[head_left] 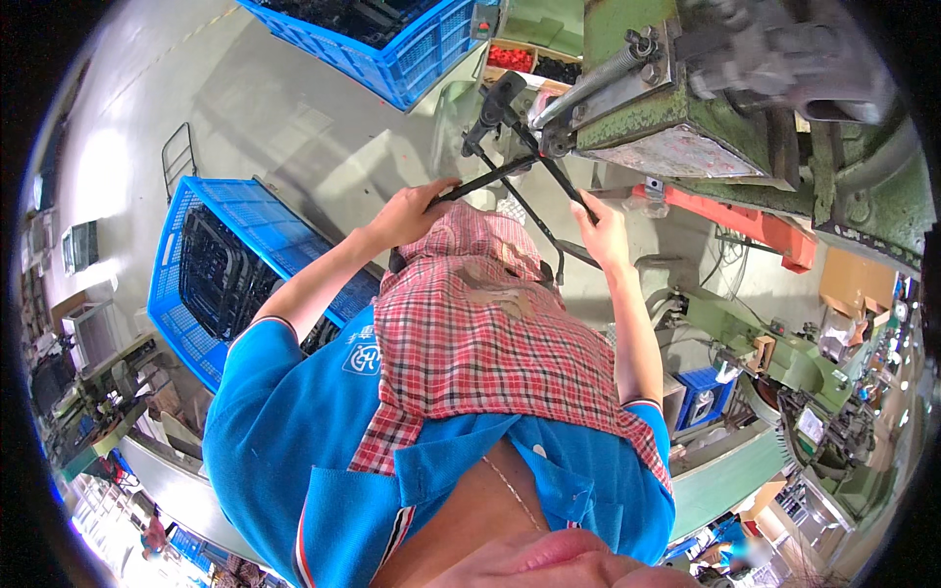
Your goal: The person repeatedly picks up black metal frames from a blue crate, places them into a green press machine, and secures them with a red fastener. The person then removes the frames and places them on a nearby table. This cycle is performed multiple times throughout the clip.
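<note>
Both my hands grip a black tubular metal frame (487, 178) in front of my apron. My left hand (416, 213) is closed round the end of one tube. On the other side, my right hand (601, 233) is closed round another tube that slants up to the left. The tubes cross near the corner of a green machine (686, 152). A dark joint piece (504, 95) sits at the frame's far end, close to the machine's rod. Thinner black bars hang down between my hands. Whether the frame touches the machine I cannot tell.
On the left a blue plastic crate (221, 201) holds several black frames. Another blue crate (402, 73) stands at the far side. Small red parts (510, 59) and black parts (557, 69) lie in bins beside the machine. A red bar (745, 227) juts out below it.
</note>
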`<act>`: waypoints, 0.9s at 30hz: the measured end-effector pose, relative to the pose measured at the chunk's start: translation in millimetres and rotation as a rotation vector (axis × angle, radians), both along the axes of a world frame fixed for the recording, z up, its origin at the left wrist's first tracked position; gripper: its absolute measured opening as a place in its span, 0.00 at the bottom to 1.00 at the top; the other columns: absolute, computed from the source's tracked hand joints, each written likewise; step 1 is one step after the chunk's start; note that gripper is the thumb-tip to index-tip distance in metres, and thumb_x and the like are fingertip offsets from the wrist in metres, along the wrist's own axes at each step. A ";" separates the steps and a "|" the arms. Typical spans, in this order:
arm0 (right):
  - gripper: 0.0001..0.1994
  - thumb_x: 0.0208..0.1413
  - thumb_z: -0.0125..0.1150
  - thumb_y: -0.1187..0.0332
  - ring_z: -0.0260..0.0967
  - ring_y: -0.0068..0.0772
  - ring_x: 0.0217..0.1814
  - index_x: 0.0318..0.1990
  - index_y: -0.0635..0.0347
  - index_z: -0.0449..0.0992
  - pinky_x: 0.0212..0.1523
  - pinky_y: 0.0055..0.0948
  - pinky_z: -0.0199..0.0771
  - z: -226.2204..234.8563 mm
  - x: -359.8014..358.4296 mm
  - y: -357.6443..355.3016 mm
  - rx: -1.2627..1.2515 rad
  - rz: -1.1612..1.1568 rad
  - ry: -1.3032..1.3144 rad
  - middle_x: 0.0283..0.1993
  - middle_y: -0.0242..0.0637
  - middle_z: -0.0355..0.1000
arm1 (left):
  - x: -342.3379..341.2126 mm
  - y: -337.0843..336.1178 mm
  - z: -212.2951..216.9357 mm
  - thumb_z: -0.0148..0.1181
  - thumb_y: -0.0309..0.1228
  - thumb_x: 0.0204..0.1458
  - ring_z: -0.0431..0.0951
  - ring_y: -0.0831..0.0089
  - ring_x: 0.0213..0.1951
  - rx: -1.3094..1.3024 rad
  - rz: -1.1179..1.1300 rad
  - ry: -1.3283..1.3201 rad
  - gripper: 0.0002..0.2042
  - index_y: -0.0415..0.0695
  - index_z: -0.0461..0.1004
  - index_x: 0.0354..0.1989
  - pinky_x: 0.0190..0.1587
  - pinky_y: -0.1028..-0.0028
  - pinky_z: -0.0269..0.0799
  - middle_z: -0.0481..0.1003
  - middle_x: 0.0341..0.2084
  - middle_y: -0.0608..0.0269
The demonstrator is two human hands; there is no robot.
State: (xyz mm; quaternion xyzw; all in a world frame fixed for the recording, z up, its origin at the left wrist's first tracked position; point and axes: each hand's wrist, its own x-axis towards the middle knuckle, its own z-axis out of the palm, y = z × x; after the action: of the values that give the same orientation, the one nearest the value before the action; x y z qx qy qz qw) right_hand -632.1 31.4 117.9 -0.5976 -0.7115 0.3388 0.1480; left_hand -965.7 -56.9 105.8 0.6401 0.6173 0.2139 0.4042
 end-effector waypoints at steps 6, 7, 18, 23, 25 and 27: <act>0.17 0.58 0.61 0.58 0.77 0.43 0.34 0.51 0.55 0.78 0.37 0.36 0.73 1.1 5.6 -3.5 0.054 0.018 0.033 0.33 0.51 0.76 | 13.5 4.5 5.5 0.56 0.39 0.59 0.77 0.47 0.31 0.039 0.049 0.159 0.16 0.48 0.72 0.53 0.34 0.55 0.71 0.77 0.28 0.46; 0.17 0.58 0.62 0.59 0.77 0.43 0.36 0.51 0.56 0.77 0.38 0.36 0.73 18.5 2.9 -3.9 0.021 -0.005 0.030 0.34 0.51 0.76 | 11.7 7.0 16.2 0.56 0.39 0.58 0.77 0.47 0.31 0.054 0.044 0.173 0.16 0.49 0.73 0.53 0.34 0.55 0.71 0.77 0.28 0.46; 0.23 0.51 0.63 0.67 0.74 0.56 0.33 0.57 0.49 0.72 0.35 0.45 0.75 -13.3 48.3 -109.0 0.103 0.069 0.067 0.32 0.50 0.76 | 35.0 -29.6 8.2 0.58 0.43 0.55 0.79 0.52 0.29 0.149 -0.146 0.471 0.16 0.55 0.72 0.50 0.31 0.56 0.73 0.78 0.25 0.54; 0.20 0.49 0.57 0.70 0.74 0.46 0.28 0.53 0.53 0.74 0.28 0.44 0.73 54.7 71.3 -82.1 0.446 0.348 -0.341 0.28 0.42 0.74 | 67.8 -60.2 -1.7 0.62 0.38 0.54 0.78 0.50 0.28 0.092 0.020 0.213 0.10 0.46 0.76 0.39 0.29 0.60 0.71 0.76 0.22 0.49; 0.19 0.49 0.58 0.70 0.74 0.49 0.31 0.51 0.53 0.77 0.31 0.45 0.73 92.4 73.8 -65.9 0.412 0.460 -0.383 0.28 0.43 0.74 | 79.8 -65.7 -7.9 0.61 0.37 0.55 0.70 0.61 0.19 0.200 0.052 0.065 0.11 0.41 0.75 0.36 0.24 0.66 0.66 0.71 0.17 0.52; 0.18 0.48 0.59 0.71 0.74 0.54 0.35 0.50 0.55 0.77 0.35 0.47 0.73 95.3 86.5 -50.9 0.376 0.465 -0.309 0.30 0.47 0.75 | 94.1 -72.6 -2.6 0.61 0.36 0.56 0.61 0.69 0.17 0.186 0.083 0.089 0.11 0.39 0.74 0.34 0.22 0.69 0.62 0.66 0.14 0.55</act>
State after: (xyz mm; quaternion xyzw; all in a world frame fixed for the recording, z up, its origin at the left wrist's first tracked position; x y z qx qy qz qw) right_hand -545.6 -19.5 213.2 -0.4255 -0.8929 0.1318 0.0649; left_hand -871.6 -129.5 103.2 0.6576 0.6383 0.2580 0.3060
